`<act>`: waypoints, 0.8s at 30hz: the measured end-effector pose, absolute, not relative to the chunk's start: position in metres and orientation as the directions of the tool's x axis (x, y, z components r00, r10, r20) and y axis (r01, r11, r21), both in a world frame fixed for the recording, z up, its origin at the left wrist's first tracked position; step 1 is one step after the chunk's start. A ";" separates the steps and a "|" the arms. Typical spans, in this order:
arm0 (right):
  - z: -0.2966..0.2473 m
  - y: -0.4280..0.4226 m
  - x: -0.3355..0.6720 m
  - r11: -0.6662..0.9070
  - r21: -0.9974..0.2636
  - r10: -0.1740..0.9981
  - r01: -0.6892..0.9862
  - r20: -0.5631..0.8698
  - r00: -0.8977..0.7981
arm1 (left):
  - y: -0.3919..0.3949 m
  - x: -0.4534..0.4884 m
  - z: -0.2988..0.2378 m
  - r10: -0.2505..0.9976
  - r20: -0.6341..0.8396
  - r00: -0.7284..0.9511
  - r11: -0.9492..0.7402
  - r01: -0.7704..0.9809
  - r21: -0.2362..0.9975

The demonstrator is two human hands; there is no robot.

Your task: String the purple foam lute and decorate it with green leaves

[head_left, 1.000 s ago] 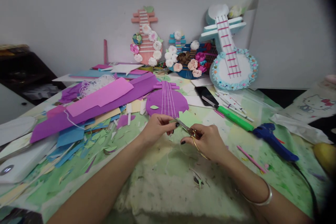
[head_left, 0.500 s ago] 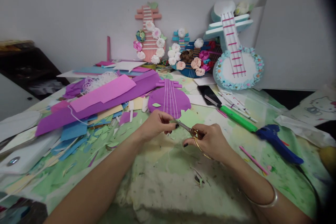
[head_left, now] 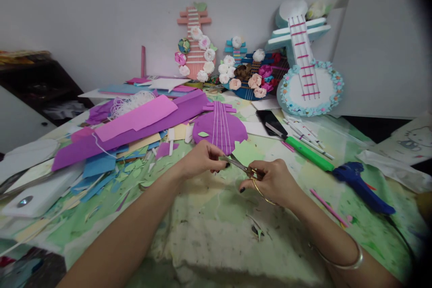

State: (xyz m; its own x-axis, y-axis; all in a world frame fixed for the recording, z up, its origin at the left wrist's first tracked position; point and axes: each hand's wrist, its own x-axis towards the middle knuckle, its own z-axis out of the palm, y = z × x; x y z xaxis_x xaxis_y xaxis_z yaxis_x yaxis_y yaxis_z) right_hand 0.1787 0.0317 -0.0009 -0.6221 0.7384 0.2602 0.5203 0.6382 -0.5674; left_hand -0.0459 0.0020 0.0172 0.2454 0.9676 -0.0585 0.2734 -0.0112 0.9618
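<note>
My right hand [head_left: 270, 181] is closed on small gold-handled scissors [head_left: 243, 168], whose blades point left toward my left hand. Just left of them, my left hand [head_left: 202, 159] pinches a small green paper piece [head_left: 223, 159] at the blade tips. Both hands hover over the green-stained table cover [head_left: 209, 225]. Just beyond my hands lies a purple paper guitar with white strings [head_left: 220, 127], and a light green paper sheet [head_left: 246, 150] lies beside it.
Purple, pink and blue paper sheets [head_left: 135, 126] and scraps pile up at the left. A green cutter [head_left: 308, 153], a blue glue gun [head_left: 362, 183], a black phone [head_left: 269, 119] and pink sticks lie at the right. Decorated craft guitars [head_left: 305, 72] lean on the back wall.
The view has shifted slightly, so everything sits a bit further right and lower. Both hands stay together at the scissors and paper piece, with little other movement.
</note>
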 end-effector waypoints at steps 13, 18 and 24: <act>0.005 0.032 0.179 0.640 -0.528 0.727 0.559 0.180 -0.663 | 0.004 -0.052 0.012 0.948 -0.115 0.298 0.011 0.329 0.944; 0.004 0.033 0.179 0.646 -0.513 0.721 0.566 0.164 -0.673 | 0.004 -0.054 0.011 0.942 -0.103 0.319 -0.026 0.376 0.926; 0.005 0.033 0.179 0.667 -0.488 0.704 0.563 0.168 -0.690 | 0.005 -0.056 0.011 0.935 -0.099 0.341 -0.057 0.421 0.905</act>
State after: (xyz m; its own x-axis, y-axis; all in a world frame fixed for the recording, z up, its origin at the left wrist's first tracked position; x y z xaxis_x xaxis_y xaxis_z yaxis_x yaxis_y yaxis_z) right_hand 0.1789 0.0326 0.0047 -0.6896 0.7044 0.1681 0.5626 0.6672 -0.4882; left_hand -0.0564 0.0046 0.0112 0.3408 0.9349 -0.0993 0.4207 -0.0572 0.9054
